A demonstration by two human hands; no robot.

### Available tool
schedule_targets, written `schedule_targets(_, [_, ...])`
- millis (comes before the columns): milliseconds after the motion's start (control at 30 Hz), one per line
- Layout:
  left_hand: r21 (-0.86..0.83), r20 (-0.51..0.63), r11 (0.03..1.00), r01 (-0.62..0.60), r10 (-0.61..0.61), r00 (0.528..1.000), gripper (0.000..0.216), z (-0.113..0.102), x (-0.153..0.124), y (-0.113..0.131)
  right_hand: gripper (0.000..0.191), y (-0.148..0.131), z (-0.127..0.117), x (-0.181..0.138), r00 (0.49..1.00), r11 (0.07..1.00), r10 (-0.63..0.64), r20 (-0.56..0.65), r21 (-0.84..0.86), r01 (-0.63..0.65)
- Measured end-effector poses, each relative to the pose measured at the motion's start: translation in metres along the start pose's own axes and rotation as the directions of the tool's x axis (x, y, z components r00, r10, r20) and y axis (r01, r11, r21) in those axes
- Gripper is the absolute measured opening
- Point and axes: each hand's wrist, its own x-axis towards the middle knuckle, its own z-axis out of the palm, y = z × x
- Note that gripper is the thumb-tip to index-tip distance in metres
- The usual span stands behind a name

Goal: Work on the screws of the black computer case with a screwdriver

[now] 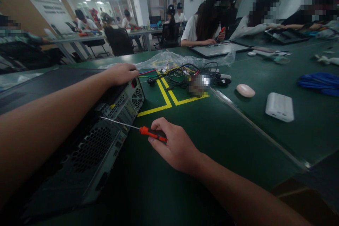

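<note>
A black desktop computer case [106,148] lies at the left, its grey back panel with vents and ports facing me. My left hand [123,73] is on the far upper corner of the case, fingers bent over the edge; the fingertips are partly hidden. My right hand [177,144] is closed around the handle of a screwdriver [144,130] with an orange and black grip. Its long shaft points left across the back panel, and the tip is near the slot area beside the honeycomb vent; whether it touches cannot be made out.
Behind the case lies a tangle of cables [182,74] near yellow tape [165,95] and clear plastic wrap [169,58]. To the right are a pinkish mouse [245,90], a white box-shaped device [280,107] and a blue cable bundle [320,83]. Other people work across the green table [219,148].
</note>
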Motion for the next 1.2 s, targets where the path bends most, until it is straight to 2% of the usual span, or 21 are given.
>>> schedule_targets(433, [0.01, -0.005, 1.0, 0.027, -0.027, 1.0, 0.076, -0.0014, -0.0033, 0.0043, 0.014, -0.0019, -0.0011, -0.0007, 1.0, 1.0, -0.002, 0.006, 0.013, 0.002])
schedule_targets(767, [-0.004, -0.001, 1.0, -0.004, 0.004, 1.0, 0.075, 0.0003, -0.0012, 0.0008, 0.014, -0.0016, -0.0015, -0.0009, 1.0, 1.0, 0.003, 0.007, 0.012, -0.003])
schedule_targets(1200, [0.0, -0.004, 1.0, 0.005, -0.005, 1.0, 0.073, -0.0009, -0.0019, 0.0018, 0.015, -0.0052, -0.002, 0.0011, 0.999, 1.0, 0.02, -0.031, 0.021, -0.02])
